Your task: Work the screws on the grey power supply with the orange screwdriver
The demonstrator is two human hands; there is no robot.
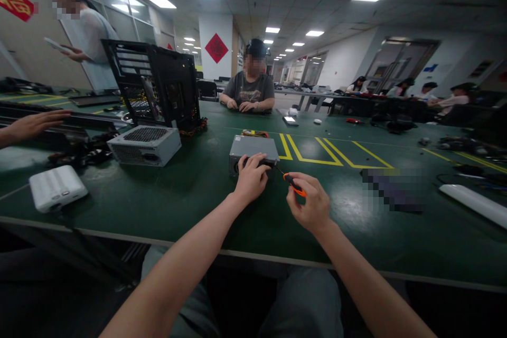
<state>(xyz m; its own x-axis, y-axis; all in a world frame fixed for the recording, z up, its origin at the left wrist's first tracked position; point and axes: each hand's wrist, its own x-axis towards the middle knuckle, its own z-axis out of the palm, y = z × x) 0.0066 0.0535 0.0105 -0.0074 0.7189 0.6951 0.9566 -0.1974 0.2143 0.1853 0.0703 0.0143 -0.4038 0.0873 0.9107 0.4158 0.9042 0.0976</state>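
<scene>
A grey metal computer power supply [257,147] sits on the green table in front of me, with coloured wires behind it. My left hand [252,177] grips its front upper edge, fingers over the top. The hand covers much of the front face. Between the fingers of my right hand [311,202] is a screwdriver [295,185] with an orange and black handle. Its thin shaft points up and left, towards the power supply's right front corner. Whether the tip touches a screw is too small to tell.
A second power supply [146,145] stands at left, beside an open black computer case [158,84]. A white box-shaped device [57,187] lies near the left front edge. Another person's hand [35,125] reaches in from the left. A blurred dark object [392,190] lies at right.
</scene>
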